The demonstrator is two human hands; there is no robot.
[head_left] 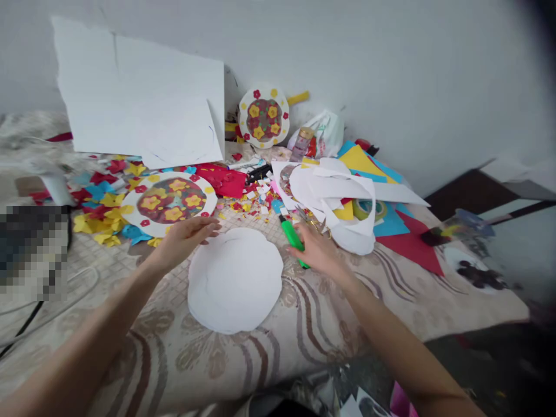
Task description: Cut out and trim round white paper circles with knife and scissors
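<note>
1. Right now, the white paper round [237,284] lies flat on the patterned cloth [217,370], on the body's side of the 2 hands and between the arms.
2. The right hand [319,252] has the green tool [292,234] pinched between its thumb and fingers. I can't tell if the tool is up off the cloth.
3. That tool is long and thin, and it sits just past the right edge of the paper round. It lies on a slant: its black end points away from the body and a bit left, and its other end points back and a bit right. From this grip, the paper round is to the left and closer to the body.
4. The left hand [185,237] has its fingers loosely bent, with no thing seen in them. It is by the far left edge of the paper round, nearer to it than the right hand is. I can't tell if it touches.
5. The flowered round [174,200] lies just past the left hand. The scissors [316,223] are just past the right hand, next to the white paper scraps [347,191].
</note>
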